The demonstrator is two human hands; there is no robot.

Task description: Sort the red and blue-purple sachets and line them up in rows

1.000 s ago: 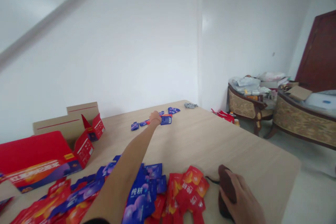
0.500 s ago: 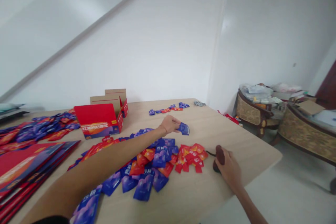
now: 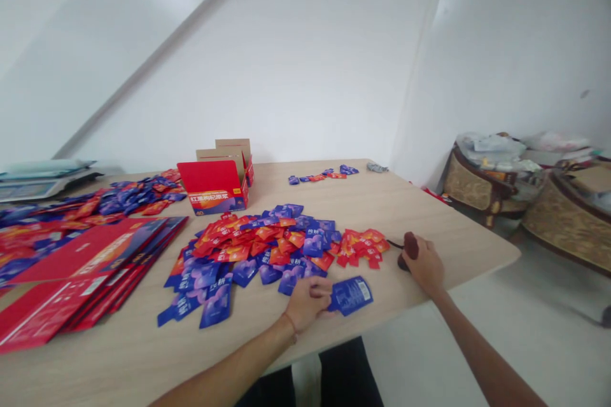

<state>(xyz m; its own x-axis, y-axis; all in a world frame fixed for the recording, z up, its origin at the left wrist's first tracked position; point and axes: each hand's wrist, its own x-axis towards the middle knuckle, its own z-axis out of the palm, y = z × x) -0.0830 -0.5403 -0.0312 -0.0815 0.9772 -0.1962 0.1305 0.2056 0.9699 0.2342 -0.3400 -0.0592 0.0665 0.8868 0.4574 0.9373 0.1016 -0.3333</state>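
Note:
Near the table's front edge my left hand (image 3: 309, 304) is closed on one end of a blue pouch (image 3: 352, 295). Small print and a white patch show on the pouch's upper face. My right hand (image 3: 426, 265), further right, grips a dark reddish-brown knob-like tool (image 3: 409, 249) with a black lower part; its exact kind is not clear. A thin black strip sticks out to the tool's left. Between the hands and a bit further back lies a small heap of red pouches (image 3: 363, 245). It adjoins a larger mixed pile of red and blue pouches (image 3: 258, 238).
Open red cartons (image 3: 213, 187) stand at the back. Flattened red cartons (image 3: 90, 261) are stacked at left, beside another pouch pile (image 3: 136, 196). A short row of pouches (image 3: 317, 177) lies along the far side. Patterned armchairs (image 3: 470, 187) loaded with bags stand beyond the table's right side.
My left hand has come back towards the table's front edge with the blue pouch, uncovering the mixed pile. My right hand still holds the tool. The view has shifted.

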